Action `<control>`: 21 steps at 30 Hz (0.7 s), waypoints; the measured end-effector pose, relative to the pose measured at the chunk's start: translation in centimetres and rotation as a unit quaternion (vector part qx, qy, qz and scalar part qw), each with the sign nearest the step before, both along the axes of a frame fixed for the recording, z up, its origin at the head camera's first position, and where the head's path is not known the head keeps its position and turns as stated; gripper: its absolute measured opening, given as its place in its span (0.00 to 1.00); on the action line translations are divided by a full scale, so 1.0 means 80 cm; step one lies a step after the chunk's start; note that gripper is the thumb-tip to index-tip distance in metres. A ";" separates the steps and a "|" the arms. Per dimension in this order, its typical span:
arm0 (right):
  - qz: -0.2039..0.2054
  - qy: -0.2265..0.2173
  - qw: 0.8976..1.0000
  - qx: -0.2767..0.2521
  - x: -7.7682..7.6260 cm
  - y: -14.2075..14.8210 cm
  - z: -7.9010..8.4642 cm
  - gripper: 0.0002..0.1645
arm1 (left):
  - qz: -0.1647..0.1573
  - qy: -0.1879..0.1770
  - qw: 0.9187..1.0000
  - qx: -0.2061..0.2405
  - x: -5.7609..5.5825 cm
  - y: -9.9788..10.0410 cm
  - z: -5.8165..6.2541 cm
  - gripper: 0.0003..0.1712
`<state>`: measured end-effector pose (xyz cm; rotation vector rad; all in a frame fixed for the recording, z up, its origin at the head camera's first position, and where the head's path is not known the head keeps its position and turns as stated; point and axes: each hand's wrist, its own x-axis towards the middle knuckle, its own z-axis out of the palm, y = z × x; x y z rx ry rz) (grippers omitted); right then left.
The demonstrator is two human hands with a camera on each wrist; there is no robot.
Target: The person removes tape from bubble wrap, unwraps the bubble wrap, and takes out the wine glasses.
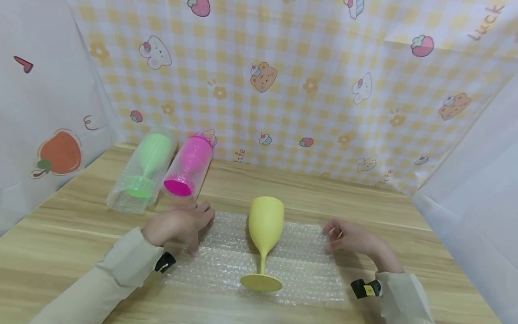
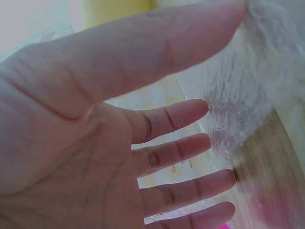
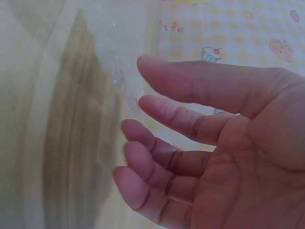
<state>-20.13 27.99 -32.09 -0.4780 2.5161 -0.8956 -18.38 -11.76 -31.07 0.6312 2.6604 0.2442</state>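
Yellow goblet (image 1: 265, 225): laid on its side near the middle of the bubble wrap (image 1: 307, 270), bowl pointed toward the patterned cloth (image 1: 291, 101), foot toward the near edge.
Bubble wrap: spread on the wooden table (image 1: 404, 225) beneath the goblet, flanked by both hands.
Left hand (image 1: 180, 225): placed at the wrap's left edge, fingers extended and spread, grip released.
Right hand (image 1: 352, 238): held by the right edge, fingers loosely bent, a gap left between thumb and forefinger, grip released; whether the wrap is touched cannot be told.
Green goblet (image 1: 151, 155), pink goblet (image 1: 193, 155): encased in clear film and laid side by side, back left.
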 end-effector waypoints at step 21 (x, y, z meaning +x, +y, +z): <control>-0.032 0.001 0.998 0.057 0.007 -0.016 -0.005 0.22 | 0.005 -0.007 1.000 0.004 0.001 0.002 0.000 0.37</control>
